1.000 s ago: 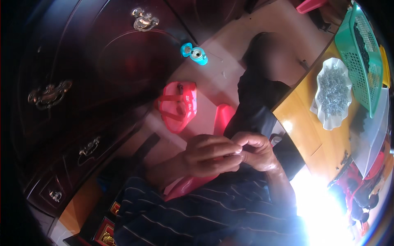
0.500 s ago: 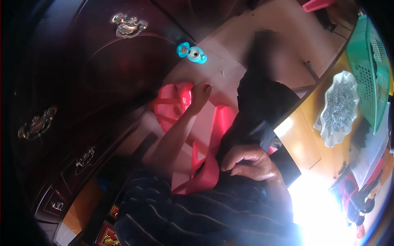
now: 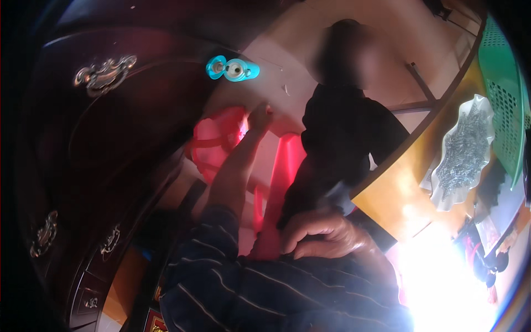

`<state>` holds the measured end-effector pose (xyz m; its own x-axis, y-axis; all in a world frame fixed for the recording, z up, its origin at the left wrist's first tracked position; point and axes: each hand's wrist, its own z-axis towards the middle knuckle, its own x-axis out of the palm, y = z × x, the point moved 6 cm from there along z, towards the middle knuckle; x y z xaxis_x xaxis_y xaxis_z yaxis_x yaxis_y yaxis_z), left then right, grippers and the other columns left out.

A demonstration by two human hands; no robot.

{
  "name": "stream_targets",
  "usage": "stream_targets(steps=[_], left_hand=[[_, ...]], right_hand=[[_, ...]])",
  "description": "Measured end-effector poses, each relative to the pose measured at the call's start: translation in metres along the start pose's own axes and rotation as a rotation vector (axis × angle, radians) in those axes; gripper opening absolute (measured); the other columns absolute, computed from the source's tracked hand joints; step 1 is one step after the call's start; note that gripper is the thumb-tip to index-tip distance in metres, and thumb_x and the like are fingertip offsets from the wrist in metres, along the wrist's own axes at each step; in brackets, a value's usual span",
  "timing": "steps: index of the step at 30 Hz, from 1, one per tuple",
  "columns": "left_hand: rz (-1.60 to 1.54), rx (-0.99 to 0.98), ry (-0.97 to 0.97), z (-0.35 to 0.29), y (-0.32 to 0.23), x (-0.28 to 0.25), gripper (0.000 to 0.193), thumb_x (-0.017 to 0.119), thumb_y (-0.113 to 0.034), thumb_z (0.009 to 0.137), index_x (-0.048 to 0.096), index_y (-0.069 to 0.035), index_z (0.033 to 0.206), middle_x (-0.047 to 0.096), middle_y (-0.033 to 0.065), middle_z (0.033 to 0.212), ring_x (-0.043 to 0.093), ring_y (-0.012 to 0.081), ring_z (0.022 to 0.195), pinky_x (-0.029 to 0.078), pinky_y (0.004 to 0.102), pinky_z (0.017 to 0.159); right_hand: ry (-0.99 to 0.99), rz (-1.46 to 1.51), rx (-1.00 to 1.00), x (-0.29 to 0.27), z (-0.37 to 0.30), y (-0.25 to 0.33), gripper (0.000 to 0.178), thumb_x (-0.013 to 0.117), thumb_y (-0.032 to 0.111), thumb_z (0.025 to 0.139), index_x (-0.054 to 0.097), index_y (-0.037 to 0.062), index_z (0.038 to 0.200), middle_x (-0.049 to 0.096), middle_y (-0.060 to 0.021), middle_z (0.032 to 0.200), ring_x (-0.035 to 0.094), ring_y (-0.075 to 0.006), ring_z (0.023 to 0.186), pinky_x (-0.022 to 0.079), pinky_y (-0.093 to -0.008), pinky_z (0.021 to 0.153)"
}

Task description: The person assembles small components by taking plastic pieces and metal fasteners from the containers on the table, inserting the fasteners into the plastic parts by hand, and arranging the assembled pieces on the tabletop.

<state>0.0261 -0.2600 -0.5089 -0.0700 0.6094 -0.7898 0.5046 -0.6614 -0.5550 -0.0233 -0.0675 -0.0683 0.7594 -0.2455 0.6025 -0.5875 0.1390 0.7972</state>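
My left hand (image 3: 259, 116) reaches forward on a stretched arm, its fingers curled closed. What they hold, if anything, is too small to make out. Right beside it lies a pink plastic piece (image 3: 218, 138) with an open, strap-like frame, partly hidden by my forearm. My right hand (image 3: 323, 235) is close to my body over the striped dark shirt, fingers bent toward the thumb; I cannot make out what is between them. A tall pink plastic panel (image 3: 285, 171), perhaps part of a chair, stands between my arms. Beyond my left hand is a turquoise bottle (image 3: 240, 69) with its lid flipped back.
A person in black (image 3: 348, 124) is just ahead on the right. Dark wooden drawers with ornate metal handles (image 3: 105, 74) fill the left. A yellowish table (image 3: 381, 196) on the right bears a white wavy-edged dish (image 3: 437, 191) of small shiny pieces and a green perforated basket (image 3: 500, 105).
The view has shifted, so the drawers and bottle sit farther left. My right hand stays curled near my body, and my left hand remains closed by the pink plastic. The person's head shows more upright.
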Motion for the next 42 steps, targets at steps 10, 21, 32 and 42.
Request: stream_targets(steps=[10, 21, 32, 42], left_hand=[[0.231, 0.148, 0.121, 0.002, 0.016, 0.047, 0.018, 0.062, -0.025, 0.086, 0.064, -0.007, 0.085, 0.068, 0.0152, 0.093, 0.069, 0.0365, 0.086, 0.056, 0.0500, 0.070], [-0.100, 0.326, 0.236, -0.020, -0.070, -0.014, 0.017, 0.062, -0.025, 0.096, 0.064, -0.007, 0.095, 0.066, 0.0076, 0.086, 0.065, 0.0223, 0.076, 0.055, 0.0374, 0.067], [-0.655, 0.115, -0.099, -0.069, -0.241, -0.317, 0.012, 0.065, -0.003, 0.097, 0.067, -0.004, 0.108, 0.066, 0.0015, 0.091, 0.060, 0.0075, 0.075, 0.049, 0.0205, 0.068], [-0.331, 0.868, 0.169, -0.195, -0.511, -0.298, 0.008, 0.069, -0.001, 0.093, 0.070, 0.002, 0.101, 0.072, 0.0043, 0.088, 0.068, 0.0107, 0.081, 0.053, 0.0246, 0.075]], right_hand=[[0.014, 0.029, 0.024, -0.002, 0.000, -0.003, 0.016, 0.073, 0.001, 0.093, 0.070, -0.0017, 0.109, 0.070, -0.0148, 0.104, 0.070, -0.0294, 0.097, 0.055, -0.0354, 0.083], [-0.143, -0.108, -0.033, 0.002, -0.022, -0.013, 0.018, 0.070, 0.009, 0.096, 0.066, 0.0040, 0.113, 0.068, -0.0074, 0.107, 0.065, -0.0180, 0.101, 0.052, -0.0329, 0.087], [-0.426, -0.176, -0.201, 0.037, -0.187, 0.032, 0.012, 0.067, 0.008, 0.099, 0.065, 0.0031, 0.110, 0.069, -0.0012, 0.098, 0.063, -0.0077, 0.094, 0.051, -0.0266, 0.082], [-0.605, -0.236, -0.441, 0.040, -0.267, 0.036, 0.012, 0.066, 0.009, 0.101, 0.065, 0.0026, 0.110, 0.069, -0.0015, 0.098, 0.062, -0.0083, 0.094, 0.050, -0.0268, 0.085]])
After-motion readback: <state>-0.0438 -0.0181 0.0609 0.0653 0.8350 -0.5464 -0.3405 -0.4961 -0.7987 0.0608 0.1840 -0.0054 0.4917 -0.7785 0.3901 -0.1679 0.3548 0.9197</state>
